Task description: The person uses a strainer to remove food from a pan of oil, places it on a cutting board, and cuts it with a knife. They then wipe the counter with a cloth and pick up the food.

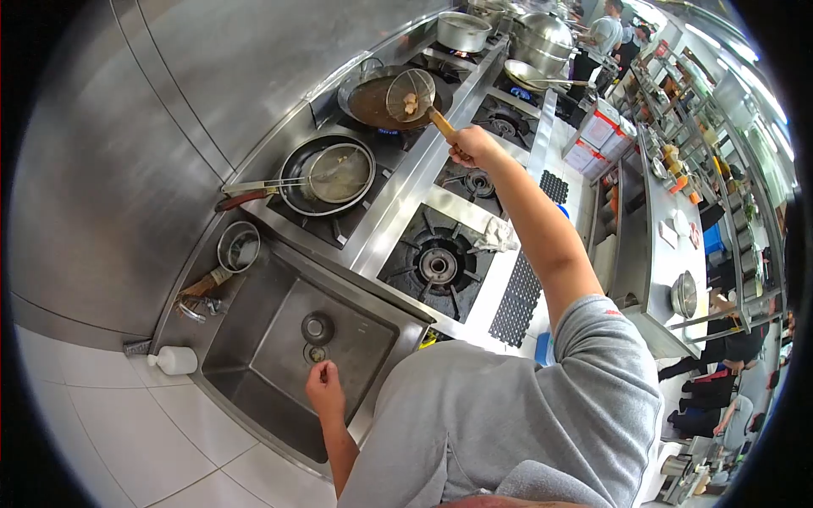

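Metal mesh strainer (410, 84), round-bowled, brownish morsels (412, 104) held within; wooden handle (441, 123) grasped by right hand (472, 146); left hand (325, 389) curled, grip unclear.

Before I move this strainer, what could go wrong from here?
The strainer in the right hand might tip, dropping the food pieces into the wok and perhaps splashing its brown liquid. Blue flame shows under the wok, so the bare hand could get burned if it strays closer. The cloth beside the front burner might scorch if that burner were lit.
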Available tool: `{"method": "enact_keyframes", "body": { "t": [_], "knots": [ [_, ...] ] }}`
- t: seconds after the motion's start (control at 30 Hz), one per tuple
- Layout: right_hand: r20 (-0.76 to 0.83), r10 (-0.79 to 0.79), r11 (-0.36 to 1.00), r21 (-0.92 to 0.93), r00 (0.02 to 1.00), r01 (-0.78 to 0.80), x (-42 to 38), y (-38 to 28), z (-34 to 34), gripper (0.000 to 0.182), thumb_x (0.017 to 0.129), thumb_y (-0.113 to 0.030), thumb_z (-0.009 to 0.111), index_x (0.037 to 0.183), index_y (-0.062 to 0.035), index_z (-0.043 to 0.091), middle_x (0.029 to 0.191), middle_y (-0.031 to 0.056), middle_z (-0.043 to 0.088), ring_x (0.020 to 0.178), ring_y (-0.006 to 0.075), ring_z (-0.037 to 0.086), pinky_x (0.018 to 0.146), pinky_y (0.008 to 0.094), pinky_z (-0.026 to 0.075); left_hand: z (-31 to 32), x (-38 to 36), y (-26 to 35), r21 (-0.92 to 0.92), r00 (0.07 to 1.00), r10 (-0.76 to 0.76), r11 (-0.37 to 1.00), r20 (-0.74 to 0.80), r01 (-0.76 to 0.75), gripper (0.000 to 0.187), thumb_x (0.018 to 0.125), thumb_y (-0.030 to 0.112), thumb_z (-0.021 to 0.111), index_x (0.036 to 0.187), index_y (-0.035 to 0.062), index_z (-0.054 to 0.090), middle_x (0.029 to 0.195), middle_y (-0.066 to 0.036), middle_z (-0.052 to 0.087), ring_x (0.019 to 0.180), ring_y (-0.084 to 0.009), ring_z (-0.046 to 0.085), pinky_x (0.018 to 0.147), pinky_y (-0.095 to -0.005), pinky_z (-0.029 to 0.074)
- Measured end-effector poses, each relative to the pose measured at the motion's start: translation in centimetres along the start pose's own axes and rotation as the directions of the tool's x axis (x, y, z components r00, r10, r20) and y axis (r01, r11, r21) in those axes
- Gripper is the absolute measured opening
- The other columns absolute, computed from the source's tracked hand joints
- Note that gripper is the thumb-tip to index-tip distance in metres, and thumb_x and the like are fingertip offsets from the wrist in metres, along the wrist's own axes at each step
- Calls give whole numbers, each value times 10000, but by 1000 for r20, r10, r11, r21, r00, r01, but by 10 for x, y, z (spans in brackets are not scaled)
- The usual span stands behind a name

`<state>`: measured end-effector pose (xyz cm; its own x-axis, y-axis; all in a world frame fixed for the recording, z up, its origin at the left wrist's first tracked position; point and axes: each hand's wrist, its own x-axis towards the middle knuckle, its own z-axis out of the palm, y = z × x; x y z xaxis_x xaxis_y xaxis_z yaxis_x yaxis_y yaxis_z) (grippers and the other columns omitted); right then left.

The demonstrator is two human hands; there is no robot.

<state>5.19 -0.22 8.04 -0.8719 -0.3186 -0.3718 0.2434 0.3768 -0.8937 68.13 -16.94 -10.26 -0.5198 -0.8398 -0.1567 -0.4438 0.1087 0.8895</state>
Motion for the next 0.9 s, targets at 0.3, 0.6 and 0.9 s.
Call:
{"method": "enact_keyframes", "body": {
  "t": [0.3, 0.6, 0.9],
  "knots": [
    [-29, 97, 984, -149, 995, -101, 39, -16, -33, 138, 1003, -239, 779, 955, -111, 764, 864, 33, 794, 655, 117, 709, 569, 291, 506, -3, 4, 5, -16, 998, 58, 998, 20, -58, 219, 1099, 190, 764, 1138, -23, 795, 945, -42, 762, 840, -131, 682, 789, -333, 557],
    [-20, 184, 982, -38, 983, -184, 77, -10, -74, 132, 1005, -178, 775, 1037, -50, 777, 956, 82, 851, 639, 117, 723, 526, 289, 524, -7, 3, 6, 28, 998, 69, 997, 1, -69, 257, 1108, 218, 767, 1147, -34, 797, 926, -47, 752, 834, -138, 657, 778, -331, 551],
    [-246, -45, 999, 12, 968, 50, 88, 12, -106, 138, 981, -154, 850, 1005, -18, 844, 830, 63, 765, 625, 123, 655, 533, 296, 507, 2, 2, 20, 33, 998, 60, 998, 4, -60, 231, 1091, 194, 774, 1142, -30, 792, 926, -32, 743, 823, -132, 653, 784, -332, 556]
  ]
}}
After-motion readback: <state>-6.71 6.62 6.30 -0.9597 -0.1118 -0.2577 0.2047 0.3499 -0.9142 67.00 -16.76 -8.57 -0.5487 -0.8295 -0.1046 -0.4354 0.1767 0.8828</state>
